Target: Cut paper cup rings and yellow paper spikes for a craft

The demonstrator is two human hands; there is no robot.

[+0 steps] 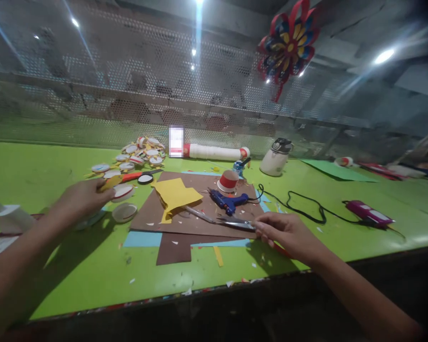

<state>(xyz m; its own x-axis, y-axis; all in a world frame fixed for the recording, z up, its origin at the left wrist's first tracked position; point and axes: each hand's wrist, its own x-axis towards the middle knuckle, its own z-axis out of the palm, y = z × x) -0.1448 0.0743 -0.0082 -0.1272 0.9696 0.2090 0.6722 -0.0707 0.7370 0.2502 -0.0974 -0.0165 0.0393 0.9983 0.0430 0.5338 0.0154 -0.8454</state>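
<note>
My left hand [81, 198] reaches out over the green table [43, 171] and pinches a small yellow paper piece [111, 182], close to a white round lid with a red rim [122, 192]. My right hand [284, 231] rests by the handles of a pair of scissors [217, 219], fingers curled on them. The scissors lie open on a brown paper sheet [199, 213], next to a folded yellow paper [175, 195] and a blue glue gun [228, 201].
A heap of round paper-covered lids [139, 153] lies at the back left, a white roll [214, 152] and a white jar [275, 157] behind the sheet. A black cord [306, 209] runs to a purple object [368, 212]. A paper flower [288, 45] hangs above.
</note>
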